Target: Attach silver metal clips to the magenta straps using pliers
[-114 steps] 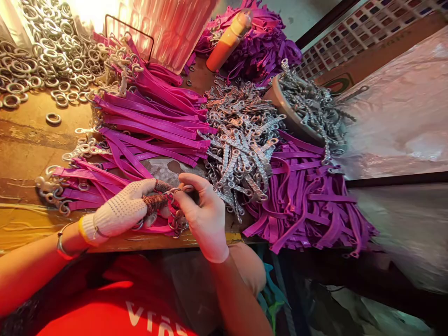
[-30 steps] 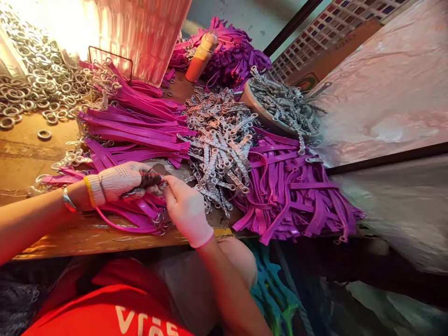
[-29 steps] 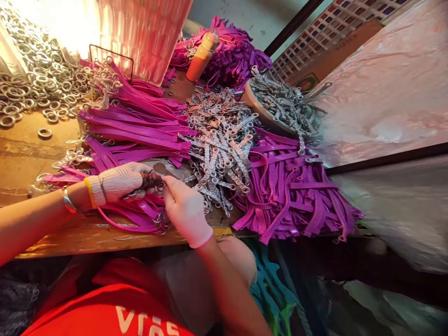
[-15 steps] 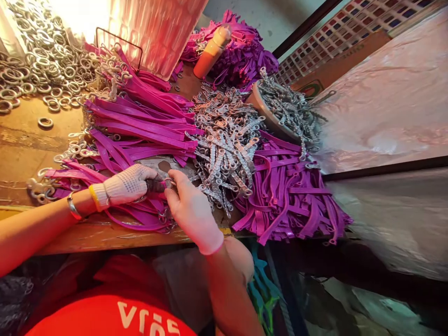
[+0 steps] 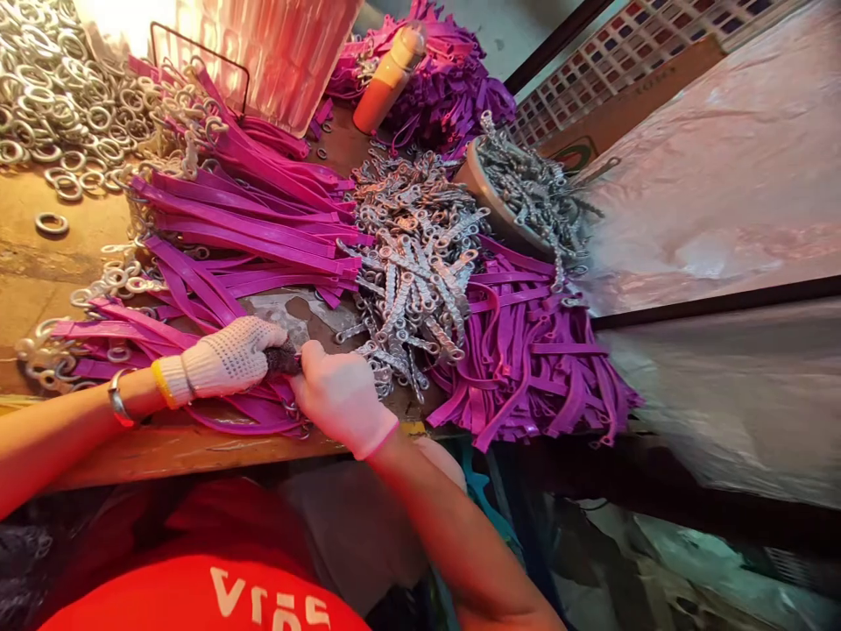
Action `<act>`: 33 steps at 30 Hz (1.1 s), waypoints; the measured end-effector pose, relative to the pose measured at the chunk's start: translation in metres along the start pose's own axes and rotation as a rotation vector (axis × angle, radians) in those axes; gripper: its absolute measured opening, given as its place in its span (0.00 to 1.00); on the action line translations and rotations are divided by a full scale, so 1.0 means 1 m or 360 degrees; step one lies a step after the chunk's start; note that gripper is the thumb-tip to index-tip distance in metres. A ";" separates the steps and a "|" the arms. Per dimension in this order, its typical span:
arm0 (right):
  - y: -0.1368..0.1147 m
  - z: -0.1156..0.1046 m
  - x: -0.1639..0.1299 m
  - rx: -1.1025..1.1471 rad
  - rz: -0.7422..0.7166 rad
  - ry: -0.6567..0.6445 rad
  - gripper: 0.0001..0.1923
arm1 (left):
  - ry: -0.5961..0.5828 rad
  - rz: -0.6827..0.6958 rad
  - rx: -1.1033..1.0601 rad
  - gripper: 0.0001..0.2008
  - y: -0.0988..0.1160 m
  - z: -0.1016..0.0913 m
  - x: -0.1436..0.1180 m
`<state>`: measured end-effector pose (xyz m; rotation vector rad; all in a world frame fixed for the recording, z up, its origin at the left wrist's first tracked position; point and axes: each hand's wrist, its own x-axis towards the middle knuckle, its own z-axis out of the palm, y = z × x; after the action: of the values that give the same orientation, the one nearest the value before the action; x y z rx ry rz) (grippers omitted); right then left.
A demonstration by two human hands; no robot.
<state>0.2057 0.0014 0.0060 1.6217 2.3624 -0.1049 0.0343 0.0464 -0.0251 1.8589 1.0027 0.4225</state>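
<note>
My left hand [image 5: 227,361], in a white dotted glove with blackened fingertips, is closed in a pinch over the purple straps at the bench's front. Against it presses my right hand [image 5: 345,393], also in a white glove, its fingers curled tight. A bit of purple strap [image 5: 298,358] shows between the two hands; its end is hidden in the fingers. Just beyond them lies a worn grey metal plate [image 5: 266,307]. To the right of it spreads a heap of braided-looking silver metal links [image 5: 420,263].
Purple straps with metal rings [image 5: 243,210] lie in bundles behind my hands. Loose metal rings [image 5: 85,114] pile at the far left. More purple straps [image 5: 526,368], a tilted bowl [image 5: 486,197] of links and an orange bottle [image 5: 387,79] stand right and back.
My right hand has turned and its fingers have curled in against the left hand; its forearm has swung outward. The view has shifted slightly.
</note>
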 end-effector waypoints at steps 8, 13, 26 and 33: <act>0.084 -0.032 0.038 0.0298 0.0010 0.0556 0.15 | 0.0300 -0.0322 -0.1165 0.12 0.010 -0.011 -0.003; 0.146 -0.016 0.107 -0.0142 0.0523 0.0670 0.13 | 0.0254 -0.0855 -0.2199 0.15 0.018 -0.021 -0.005; 0.130 -0.014 0.073 0.0646 0.0307 0.1258 0.11 | 0.0075 -0.0584 -0.1760 0.09 0.021 -0.019 -0.014; 0.021 -0.023 0.007 0.1286 -0.0120 0.0760 0.22 | 0.0153 -0.0287 -0.0944 0.09 0.016 -0.005 -0.019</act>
<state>0.2185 0.0208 0.0283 2.0623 2.9696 -0.8773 0.0269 0.0305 -0.0065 1.2176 0.9681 0.6268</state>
